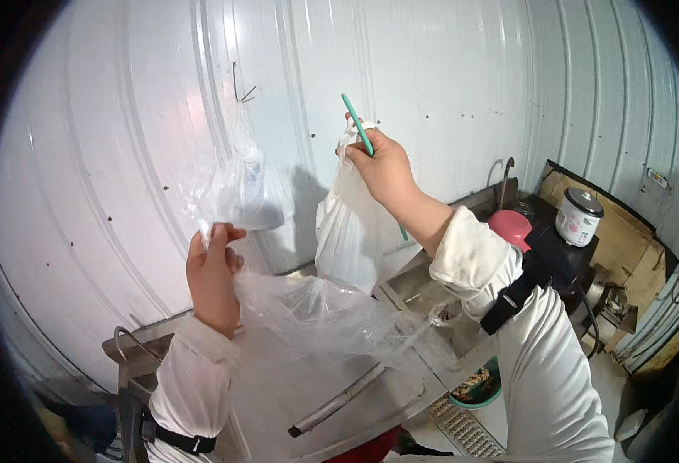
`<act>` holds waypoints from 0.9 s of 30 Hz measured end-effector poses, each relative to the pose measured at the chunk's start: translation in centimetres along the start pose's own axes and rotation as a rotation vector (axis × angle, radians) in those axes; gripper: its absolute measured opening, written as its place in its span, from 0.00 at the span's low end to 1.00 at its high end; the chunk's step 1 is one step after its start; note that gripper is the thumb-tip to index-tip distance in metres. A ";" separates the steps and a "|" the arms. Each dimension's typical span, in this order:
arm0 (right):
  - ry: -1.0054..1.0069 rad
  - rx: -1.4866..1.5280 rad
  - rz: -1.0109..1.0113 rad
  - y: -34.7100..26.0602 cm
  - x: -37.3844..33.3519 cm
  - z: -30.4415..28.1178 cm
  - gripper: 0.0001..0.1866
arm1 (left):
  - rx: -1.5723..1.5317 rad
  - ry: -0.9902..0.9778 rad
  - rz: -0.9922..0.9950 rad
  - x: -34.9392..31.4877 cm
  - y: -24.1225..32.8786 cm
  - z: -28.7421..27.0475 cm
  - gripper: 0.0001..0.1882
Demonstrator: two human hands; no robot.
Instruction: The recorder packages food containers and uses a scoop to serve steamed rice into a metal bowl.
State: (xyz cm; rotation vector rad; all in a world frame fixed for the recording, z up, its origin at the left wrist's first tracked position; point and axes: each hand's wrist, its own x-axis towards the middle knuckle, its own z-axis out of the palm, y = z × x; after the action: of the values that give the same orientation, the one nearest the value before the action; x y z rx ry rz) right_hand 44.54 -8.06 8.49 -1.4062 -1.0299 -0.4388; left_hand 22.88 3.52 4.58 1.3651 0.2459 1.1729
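My left hand (214,278) is closed on the edge of a crumpled clear plastic bag (316,309), which spreads from the hand toward the right over the sink. Higher up and to the right, my right hand (386,166) pinches the gathered top of a white plastic bag (347,231) that hangs down in front of the wall. That same hand also grips a thin green stick (357,123); it passes behind the wrist, and its lower tip shows below. Just above my left hand, a clear bag with pale contents (254,189) hangs against the wall.
A bent wire hook (239,89) sticks out of the white panel wall (432,69). Below are a metal sink (135,339) and a dark bar (339,397). To the right stand a pink bowl (509,226), a white rice cooker (579,216) and a green basin (482,393) holding scraps.
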 end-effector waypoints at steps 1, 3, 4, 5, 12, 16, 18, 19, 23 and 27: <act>-0.035 -0.079 -0.013 -0.3 1.4 2.0 0.13 | 0.020 0.032 0.011 0.5 -0.9 -1.5 0.08; -0.056 -0.193 -0.129 0.1 5.0 4.1 0.12 | -0.019 0.150 -0.014 0.1 -0.7 -3.1 0.07; -0.067 -0.185 -0.140 1.0 7.1 5.1 0.12 | 0.071 0.134 0.022 -0.1 -0.7 -3.9 0.09; -0.111 -0.237 -0.168 1.3 9.3 6.4 0.12 | 0.026 0.167 0.019 -0.2 -0.1 -4.2 0.10; -0.127 -0.440 -0.264 2.5 19.8 13.8 0.12 | 0.076 0.490 0.145 -2.1 0.8 -9.3 0.07; -0.131 -0.542 -0.193 4.0 23.7 17.1 0.12 | 0.294 0.565 0.206 -3.9 0.4 -12.1 0.08; -0.123 -0.523 -0.222 5.8 25.5 18.9 0.13 | 0.292 0.495 0.075 -4.5 1.0 -11.2 0.07; -0.131 -0.548 -0.212 6.3 26.1 19.1 0.13 | 0.349 0.452 0.003 -4.9 1.1 -11.3 0.10; -0.218 -0.604 -0.213 7.6 28.3 21.0 0.14 | 0.433 0.583 0.004 -5.6 0.9 -10.9 0.11; -0.342 -0.331 -0.021 7.1 27.5 24.7 0.13 | 0.579 0.551 -0.117 -9.9 2.7 -12.6 0.13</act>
State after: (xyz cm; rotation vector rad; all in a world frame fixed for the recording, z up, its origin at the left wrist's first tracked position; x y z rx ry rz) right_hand 56.57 24.80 22.33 -1.8102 -1.2903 -0.4045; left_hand 7.73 3.29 -1.30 1.4566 1.1139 1.4217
